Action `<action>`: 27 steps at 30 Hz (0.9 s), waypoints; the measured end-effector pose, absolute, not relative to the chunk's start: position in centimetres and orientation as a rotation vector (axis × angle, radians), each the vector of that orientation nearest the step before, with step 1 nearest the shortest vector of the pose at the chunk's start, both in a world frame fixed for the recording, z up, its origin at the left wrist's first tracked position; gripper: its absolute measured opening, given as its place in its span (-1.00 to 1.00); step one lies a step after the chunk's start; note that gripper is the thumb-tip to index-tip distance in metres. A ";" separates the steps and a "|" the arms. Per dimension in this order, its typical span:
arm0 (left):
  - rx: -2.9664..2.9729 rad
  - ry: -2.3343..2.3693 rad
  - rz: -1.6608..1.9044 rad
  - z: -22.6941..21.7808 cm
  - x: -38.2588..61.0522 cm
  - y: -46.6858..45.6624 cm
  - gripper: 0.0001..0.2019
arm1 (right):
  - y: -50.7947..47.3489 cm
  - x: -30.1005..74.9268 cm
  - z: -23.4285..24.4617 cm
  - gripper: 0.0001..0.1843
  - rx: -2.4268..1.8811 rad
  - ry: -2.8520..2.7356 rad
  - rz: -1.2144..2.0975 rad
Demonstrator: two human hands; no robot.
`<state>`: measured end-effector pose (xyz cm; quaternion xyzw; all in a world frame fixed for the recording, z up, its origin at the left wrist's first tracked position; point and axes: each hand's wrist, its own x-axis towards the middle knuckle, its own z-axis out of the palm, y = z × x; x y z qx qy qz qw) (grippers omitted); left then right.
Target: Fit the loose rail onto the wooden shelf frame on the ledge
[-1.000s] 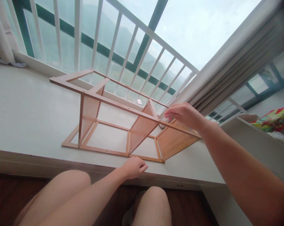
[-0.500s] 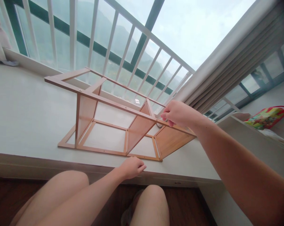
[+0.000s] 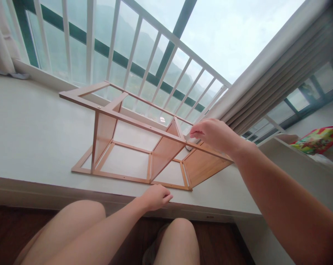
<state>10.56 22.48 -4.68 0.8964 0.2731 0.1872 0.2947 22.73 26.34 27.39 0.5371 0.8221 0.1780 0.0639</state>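
A wooden shelf frame lies on its side on the white ledge, with several panels standing between its upper and lower side frames. My right hand is over the upper rail, near a small hole by the middle panel. Its fingers are pinched together; anything between them is too small or hidden to name. My left hand rests at the front edge of the ledge, just below the lower rail. Its fingers are curled closed, and whatever they may hold is out of sight.
The white window ledge carries the frame. Behind it stand a white railing and the window. A grey curtain hangs at the right, with a colourful bag beyond it. My knees are below the ledge.
My right hand has tilted slightly at the upper rail, its fingers still pinched. My left hand stays in place. The whole view has shifted a little, moving the scene slightly right.
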 end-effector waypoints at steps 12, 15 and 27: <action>2.418 0.749 0.448 -4.6 10.6 22.5 -0.58 | 26.3 24.4 27.2 -0.75 1.196 2.732 0.562; 2.416 0.744 0.433 -4.7 10.6 22.6 -0.59 | 27.0 25.1 27.0 -0.74 1.084 2.799 0.566; 2.426 0.722 0.427 -5.5 11.1 22.7 -0.59 | 27.0 24.2 27.7 -0.76 1.219 2.657 0.512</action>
